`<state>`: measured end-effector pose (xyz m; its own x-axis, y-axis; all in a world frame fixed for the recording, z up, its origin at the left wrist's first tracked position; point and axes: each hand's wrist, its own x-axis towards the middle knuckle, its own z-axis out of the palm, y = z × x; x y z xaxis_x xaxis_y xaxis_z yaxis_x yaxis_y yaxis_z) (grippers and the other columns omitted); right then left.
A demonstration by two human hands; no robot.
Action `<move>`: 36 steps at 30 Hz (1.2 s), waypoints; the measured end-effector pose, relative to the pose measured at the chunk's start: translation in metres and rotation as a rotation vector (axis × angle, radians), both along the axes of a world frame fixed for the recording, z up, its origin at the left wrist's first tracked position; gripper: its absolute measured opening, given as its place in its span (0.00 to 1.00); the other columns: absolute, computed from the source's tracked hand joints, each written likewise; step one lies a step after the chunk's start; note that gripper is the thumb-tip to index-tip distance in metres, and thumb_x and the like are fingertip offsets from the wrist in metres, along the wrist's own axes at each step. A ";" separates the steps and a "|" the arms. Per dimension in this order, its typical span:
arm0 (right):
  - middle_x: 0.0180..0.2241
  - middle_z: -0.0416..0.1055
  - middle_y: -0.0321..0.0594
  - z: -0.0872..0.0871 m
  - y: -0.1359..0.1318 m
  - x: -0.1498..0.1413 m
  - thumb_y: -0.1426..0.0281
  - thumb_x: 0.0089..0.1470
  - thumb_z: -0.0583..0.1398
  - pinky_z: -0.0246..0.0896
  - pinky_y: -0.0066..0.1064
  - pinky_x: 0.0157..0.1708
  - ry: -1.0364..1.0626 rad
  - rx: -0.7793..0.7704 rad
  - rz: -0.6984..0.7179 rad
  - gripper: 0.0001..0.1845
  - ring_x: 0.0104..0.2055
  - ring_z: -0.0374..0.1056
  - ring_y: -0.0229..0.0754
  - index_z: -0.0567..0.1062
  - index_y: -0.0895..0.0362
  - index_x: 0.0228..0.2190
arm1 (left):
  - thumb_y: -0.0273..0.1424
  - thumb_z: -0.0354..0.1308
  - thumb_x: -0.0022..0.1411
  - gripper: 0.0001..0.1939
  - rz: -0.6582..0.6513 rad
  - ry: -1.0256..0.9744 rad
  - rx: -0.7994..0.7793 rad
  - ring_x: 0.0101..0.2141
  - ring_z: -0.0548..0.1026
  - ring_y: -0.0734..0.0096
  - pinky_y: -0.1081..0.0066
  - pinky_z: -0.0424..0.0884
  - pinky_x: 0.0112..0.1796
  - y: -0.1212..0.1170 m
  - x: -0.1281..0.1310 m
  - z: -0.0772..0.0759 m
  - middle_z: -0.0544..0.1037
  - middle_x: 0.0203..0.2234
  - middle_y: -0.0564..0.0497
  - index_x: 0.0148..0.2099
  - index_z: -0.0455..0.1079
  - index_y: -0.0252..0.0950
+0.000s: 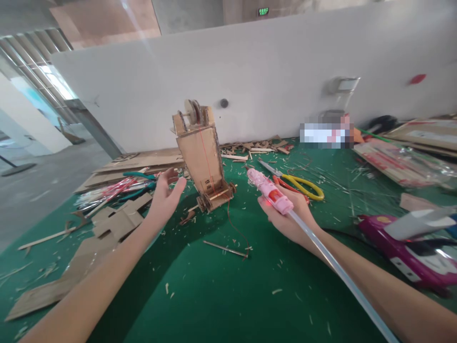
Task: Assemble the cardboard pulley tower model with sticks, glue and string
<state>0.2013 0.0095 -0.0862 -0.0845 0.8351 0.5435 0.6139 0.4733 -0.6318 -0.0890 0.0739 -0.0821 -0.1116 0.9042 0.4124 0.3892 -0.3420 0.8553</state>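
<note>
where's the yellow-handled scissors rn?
In the head view, the yellow-handled scissors lie on the green table right of centre, just behind the right hand that holds the pink glue gun.

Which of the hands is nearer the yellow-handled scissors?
Right. The right hand, gripping the pink glue gun, sits just in front of the yellow-handled scissors. The left hand is open, far across beside the cardboard model.

Glue stick [342, 276] runs off bottom edge; boxed item [326, 133] by wall blurred, unreadable.
</note>
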 end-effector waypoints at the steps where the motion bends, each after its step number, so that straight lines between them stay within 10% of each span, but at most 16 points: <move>1: 0.18 0.62 0.33 0.001 -0.001 -0.001 0.61 0.54 0.57 0.55 0.27 0.21 0.011 -0.017 0.004 0.14 0.19 0.58 0.34 0.63 0.54 0.23 | 0.43 0.56 0.58 0.27 0.046 0.124 0.062 0.51 0.66 0.56 0.60 0.68 0.45 -0.008 0.000 0.000 0.64 0.50 0.40 0.56 0.57 0.35; 8: 0.18 0.62 0.33 0.005 -0.004 -0.005 0.60 0.54 0.56 0.55 0.27 0.20 0.078 -0.081 -0.028 0.14 0.19 0.60 0.34 0.65 0.55 0.24 | 0.38 0.59 0.55 0.21 -0.133 0.795 0.182 0.48 0.67 0.58 0.59 0.67 0.47 -0.043 0.017 -0.001 0.63 0.46 0.45 0.48 0.59 0.39; 23: 0.18 0.61 0.32 0.002 -0.002 -0.002 0.59 0.55 0.55 0.52 0.27 0.20 0.016 -0.124 0.036 0.15 0.19 0.58 0.33 0.61 0.54 0.23 | 0.42 0.57 0.57 0.18 -0.136 0.697 0.055 0.39 0.75 0.58 0.64 0.70 0.39 -0.034 0.006 -0.009 0.76 0.38 0.48 0.48 0.64 0.42; 36: 0.24 0.64 0.36 0.002 -0.003 0.007 0.66 0.56 0.53 0.48 0.28 0.25 -0.619 -0.129 0.139 0.09 0.25 0.60 0.36 0.60 0.55 0.26 | 0.43 0.58 0.56 0.14 -0.116 0.585 0.010 0.32 0.75 0.58 0.67 0.68 0.35 -0.033 0.005 -0.008 0.79 0.32 0.50 0.42 0.72 0.42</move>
